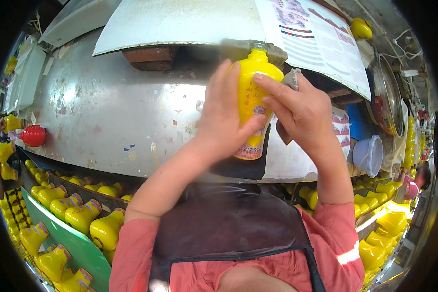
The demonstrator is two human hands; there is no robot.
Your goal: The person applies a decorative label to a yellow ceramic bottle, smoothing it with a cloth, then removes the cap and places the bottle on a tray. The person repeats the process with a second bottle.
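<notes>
A glossy yellow bottle (248, 97) with a narrow neck, dark lettering and a patterned band round its base lies on the bench, its neck pointing away from me. My left hand (221, 114) lies along its left side, the thumb across its lower front. The index fingertip of my right hand (297, 107) touches the bottle's upper front. Tucked in that same hand is a thin flat piece, grey at its upper end (291, 78) and brown below; its kind is unclear. Behind the bottle's neck sits a grey, cloth-like pad (276, 54).
Printed decal sheets (321, 48) lie on a pale board at the back right. A blue-white bucket (368, 155) stands right, a red ribbed object (33, 136) far left. Several yellow bottles (82, 215) fill racks on both sides of me. Other people show at both edges.
</notes>
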